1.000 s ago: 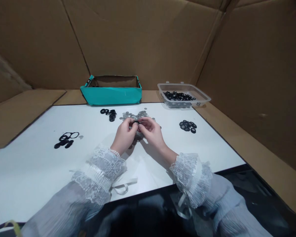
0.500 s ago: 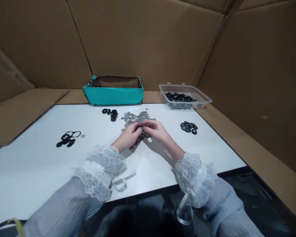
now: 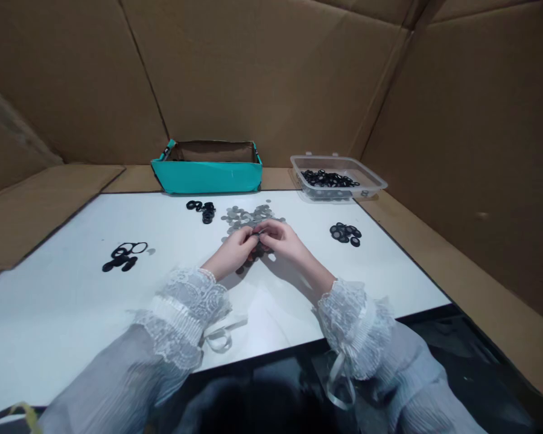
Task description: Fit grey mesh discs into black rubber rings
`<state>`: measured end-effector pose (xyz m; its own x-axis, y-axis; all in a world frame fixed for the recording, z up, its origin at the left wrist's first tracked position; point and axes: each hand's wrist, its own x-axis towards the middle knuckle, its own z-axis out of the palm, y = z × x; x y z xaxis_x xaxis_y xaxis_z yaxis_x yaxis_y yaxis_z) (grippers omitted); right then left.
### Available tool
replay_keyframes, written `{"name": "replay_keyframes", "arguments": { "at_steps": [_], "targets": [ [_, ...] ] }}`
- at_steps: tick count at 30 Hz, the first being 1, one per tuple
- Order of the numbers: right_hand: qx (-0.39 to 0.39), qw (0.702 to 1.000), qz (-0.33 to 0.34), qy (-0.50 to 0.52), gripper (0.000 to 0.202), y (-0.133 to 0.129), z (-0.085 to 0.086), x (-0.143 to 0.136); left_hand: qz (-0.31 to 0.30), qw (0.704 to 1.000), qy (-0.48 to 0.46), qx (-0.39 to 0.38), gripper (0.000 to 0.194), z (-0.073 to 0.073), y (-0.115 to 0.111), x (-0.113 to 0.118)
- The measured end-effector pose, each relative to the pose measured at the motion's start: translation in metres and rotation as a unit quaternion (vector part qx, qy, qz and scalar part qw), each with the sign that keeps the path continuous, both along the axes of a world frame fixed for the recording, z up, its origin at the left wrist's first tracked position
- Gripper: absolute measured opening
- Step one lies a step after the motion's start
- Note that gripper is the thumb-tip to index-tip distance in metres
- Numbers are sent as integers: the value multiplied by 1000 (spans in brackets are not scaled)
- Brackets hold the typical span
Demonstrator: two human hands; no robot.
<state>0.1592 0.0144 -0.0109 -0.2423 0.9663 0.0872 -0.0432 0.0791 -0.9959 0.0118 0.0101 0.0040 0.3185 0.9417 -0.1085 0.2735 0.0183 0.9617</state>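
My left hand (image 3: 238, 248) and my right hand (image 3: 280, 238) meet over the middle of the white tabletop, thumbs and fingertips pinched together. Between them they grip a small black ring (image 3: 257, 234), mostly covered by the fingers; whether a disc sits in it I cannot make out. Just beyond and partly under my hands spreads a loose heap of small grey discs (image 3: 247, 216). Darker pieces (image 3: 241, 270) lie beneath my fingers on the near side. To the right is a cluster of black rings with grey centres (image 3: 344, 233).
Black rings (image 3: 207, 216) lie left of the grey heap, and more black rings (image 3: 125, 255) sit farther left. A teal box (image 3: 208, 177) stands at the back. Beside it, a clear plastic tray (image 3: 371, 176) holds many black rings. Cardboard walls (image 3: 262, 78) surround the white tabletop (image 3: 72, 301).
Both hands stay together over the heap, with only slight finger movement around the small black ring. The whole view has shifted a little.
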Motion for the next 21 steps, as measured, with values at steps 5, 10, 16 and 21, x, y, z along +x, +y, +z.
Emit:
{"name": "replay_keyframes", "arguments": {
  "at_steps": [5,10,16,21],
  "targets": [
    [-12,999,26,-20,15,1,0,3,-3,1000,19,-4,5,2,-1,2],
    [-22,997,73,-29,13,5,-2,8,-30,999,32,-17,8,5,-4,3],
    [-16,1000,11,11,18,1,0,4,25,999,29,-12,7,9,-5,4],
    [-19,998,46,-36,14,-1,4,5,-55,997,50,-23,12,7,-2,1]
  ]
}}
